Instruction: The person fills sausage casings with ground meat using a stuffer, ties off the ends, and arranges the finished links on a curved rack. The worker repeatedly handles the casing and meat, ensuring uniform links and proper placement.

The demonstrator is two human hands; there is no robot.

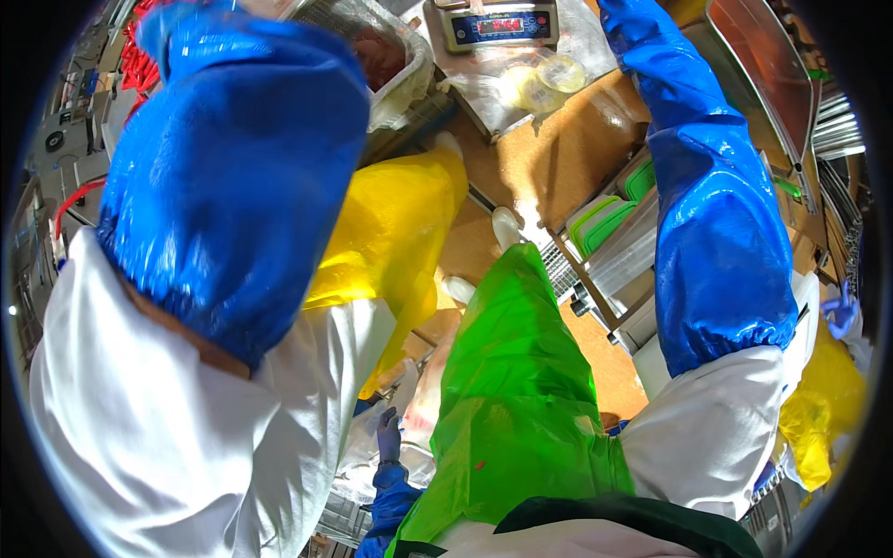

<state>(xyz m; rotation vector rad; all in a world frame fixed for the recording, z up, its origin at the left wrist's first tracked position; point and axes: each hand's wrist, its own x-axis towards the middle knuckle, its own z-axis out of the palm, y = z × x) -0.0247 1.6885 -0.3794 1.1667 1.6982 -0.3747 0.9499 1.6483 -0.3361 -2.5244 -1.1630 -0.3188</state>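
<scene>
A raised blue sleeve (228,177) fills the upper left, with my left hand out of sight beyond it. My other blue sleeve (707,205) stretches up the right side past the top edge, so my right hand is hidden too. Between them at the top, a digital scale (502,42) rests on a pale surface (493,84), with round yellowish translucent pieces (544,86) just below it. A container lined with clear plastic (400,84) holds reddish contents beside the scale. My green apron (512,400) hangs down the middle.
A yellow apron (381,232) and white boots (507,223) show on the brown floor (549,149). Green trays (605,219) are stacked in a rack at right. Co-workers' gloved hands appear low centre (388,432) and far right (842,312). A pile of red items (139,65) lies upper left.
</scene>
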